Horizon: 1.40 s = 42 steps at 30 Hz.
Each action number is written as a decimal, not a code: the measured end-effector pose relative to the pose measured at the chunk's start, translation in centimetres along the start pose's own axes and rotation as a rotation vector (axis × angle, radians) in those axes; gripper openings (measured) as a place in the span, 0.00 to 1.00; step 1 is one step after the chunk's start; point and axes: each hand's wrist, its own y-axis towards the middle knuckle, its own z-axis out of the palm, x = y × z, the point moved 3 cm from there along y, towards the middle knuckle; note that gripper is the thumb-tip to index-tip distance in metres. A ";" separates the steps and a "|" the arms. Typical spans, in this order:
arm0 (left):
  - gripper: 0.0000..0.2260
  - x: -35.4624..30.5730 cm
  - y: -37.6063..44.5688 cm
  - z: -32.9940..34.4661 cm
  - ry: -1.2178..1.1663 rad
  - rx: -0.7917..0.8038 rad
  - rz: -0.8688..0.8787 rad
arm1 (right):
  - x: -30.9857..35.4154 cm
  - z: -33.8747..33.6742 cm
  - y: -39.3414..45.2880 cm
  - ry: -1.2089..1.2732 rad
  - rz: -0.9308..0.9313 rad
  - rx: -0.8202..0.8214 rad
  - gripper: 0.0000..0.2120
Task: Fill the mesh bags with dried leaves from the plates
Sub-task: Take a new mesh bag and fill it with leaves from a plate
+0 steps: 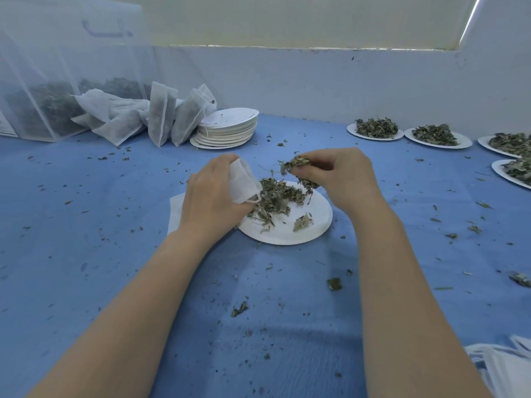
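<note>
My left hand (214, 196) grips a small white mesh bag (242, 182), seemingly mouth-down toward the white paper plate (313, 222); my right hand (339, 176) pinches a clump of dried green leaves (296, 163).

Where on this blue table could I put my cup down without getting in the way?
The widest bare patch of blue cloth lies left of the left hand, in front of the filled mesh bags, with only crumbs on it. The far right is crowded with plates of leaves; the middle holds the working plate and the right hand.
</note>
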 end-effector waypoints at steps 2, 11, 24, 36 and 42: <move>0.26 -0.1 -0.1 0.0 -0.004 0.002 0.009 | 0.1 0.1 0.0 0.026 0.001 0.016 0.07; 0.22 -0.5 -0.1 0.4 0.068 -0.002 0.122 | 2.1 2.4 0.1 -0.217 -0.070 0.250 0.04; 0.24 -1.5 -0.5 0.6 0.143 0.083 0.211 | 2.8 4.2 -0.8 -0.189 -0.035 0.522 0.05; 0.22 -1.5 -0.5 0.6 0.040 0.033 0.112 | 2.5 5.3 -0.1 -0.119 -0.006 0.241 0.06; 0.25 -1.1 -0.3 0.0 0.116 0.032 0.145 | 2.3 4.3 -0.7 0.026 -0.014 0.414 0.13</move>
